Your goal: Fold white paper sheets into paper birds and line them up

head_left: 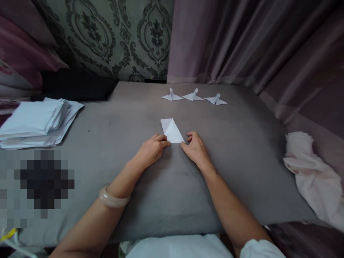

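Note:
A small white sheet of folded paper (174,133) lies on the grey cloth surface, with a crease and a folded layer showing on it. My left hand (153,147) pinches its lower left corner, thumb and fingers closed together. At the lower right corner, the thumb of my right hand (196,147) presses on the paper while the other fingers curl just beside it. Farther back stand three folded paper birds in a row: the left bird (171,96), the middle bird (193,95) and the right bird (216,100).
A stack of white paper (32,120) sits at the left, near a black folded item (80,86). At the right edge lies a crumpled pale cloth (313,172). Curtains (204,39) and a patterned wall (126,36) bound the back. A blurred-out patch covers the lower left.

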`<state>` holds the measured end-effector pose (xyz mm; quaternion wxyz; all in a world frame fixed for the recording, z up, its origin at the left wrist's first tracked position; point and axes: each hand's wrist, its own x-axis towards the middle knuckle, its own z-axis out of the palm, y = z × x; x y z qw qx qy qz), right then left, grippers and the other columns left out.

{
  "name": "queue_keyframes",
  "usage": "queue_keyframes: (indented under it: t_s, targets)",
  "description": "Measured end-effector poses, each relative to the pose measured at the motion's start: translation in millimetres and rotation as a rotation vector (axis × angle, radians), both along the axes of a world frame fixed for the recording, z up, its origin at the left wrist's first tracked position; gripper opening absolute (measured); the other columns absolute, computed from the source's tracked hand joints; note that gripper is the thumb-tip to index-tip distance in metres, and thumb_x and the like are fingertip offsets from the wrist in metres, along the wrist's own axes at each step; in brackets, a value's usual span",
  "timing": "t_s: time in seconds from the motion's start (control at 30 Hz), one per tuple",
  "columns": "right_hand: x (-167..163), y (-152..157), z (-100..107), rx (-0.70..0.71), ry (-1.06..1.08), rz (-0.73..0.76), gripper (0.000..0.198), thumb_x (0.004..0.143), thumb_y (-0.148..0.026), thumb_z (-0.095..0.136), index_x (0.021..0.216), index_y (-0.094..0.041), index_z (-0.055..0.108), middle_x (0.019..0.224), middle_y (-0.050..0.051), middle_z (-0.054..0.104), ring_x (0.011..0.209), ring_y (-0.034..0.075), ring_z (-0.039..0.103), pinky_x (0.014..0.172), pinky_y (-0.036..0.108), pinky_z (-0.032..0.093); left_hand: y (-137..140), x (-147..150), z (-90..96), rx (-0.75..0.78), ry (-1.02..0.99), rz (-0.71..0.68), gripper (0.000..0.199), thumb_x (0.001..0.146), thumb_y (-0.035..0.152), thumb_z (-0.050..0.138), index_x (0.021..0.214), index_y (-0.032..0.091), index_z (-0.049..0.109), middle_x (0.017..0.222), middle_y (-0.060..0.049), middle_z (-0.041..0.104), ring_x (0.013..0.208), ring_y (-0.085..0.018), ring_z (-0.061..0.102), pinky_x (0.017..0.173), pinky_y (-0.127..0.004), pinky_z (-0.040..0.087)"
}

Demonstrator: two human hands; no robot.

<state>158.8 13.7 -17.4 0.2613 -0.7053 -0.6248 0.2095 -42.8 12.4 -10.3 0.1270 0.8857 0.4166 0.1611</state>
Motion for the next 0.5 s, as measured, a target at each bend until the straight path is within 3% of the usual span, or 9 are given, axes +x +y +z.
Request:
queue_keyframes:
  t_s: [0.17,0.37,0.5]
  targets:
    - [0.0,-2.0,0.9,0.03,-0.029,0.039,0.026,0.075,-0.022,0.056,0.1,-0.021,0.061,0.094,0.007,0.063,0.085,0.021,0.061,0.075,0.034,0.048,2.2,-2.1,2.0,-0.004,-0.025,-0.01,0.036,0.088,0.007,0.04,0.102,0.017,0.07,0.108,-0.01,0.065,0.101,-0.023,0.059,0.088,-0.037,0.051]
    - [-6.3,-5.9,3.5,0.109,-0.071,0.085,0.02,0.081,-0.038,0.061,0.095,-0.025,0.066,0.094,0.006,0.062,0.082,0.021,0.061,0.071,0.033,0.047,2.3,-0.5,-2.0,0.046,-0.017,0.015,0.032,0.088,0.009,0.041,0.1,0.017,0.069,0.104,-0.011,0.066,0.098,-0.024,0.06,0.085,-0.037,0.052]
    - [-5.9,-3.2,0.5,0.174,0.01,0.098,0.015,0.082,-0.031,0.061,0.094,-0.024,0.067,0.093,0.004,0.063,0.077,0.018,0.061,0.073,0.032,0.048,0.7,0.2,-4.6,0.048,-0.014,0.012,0.029,0.089,0.01,0.041,0.1,0.016,0.067,0.104,-0.011,0.066,0.097,-0.024,0.06,0.085,-0.038,0.052]
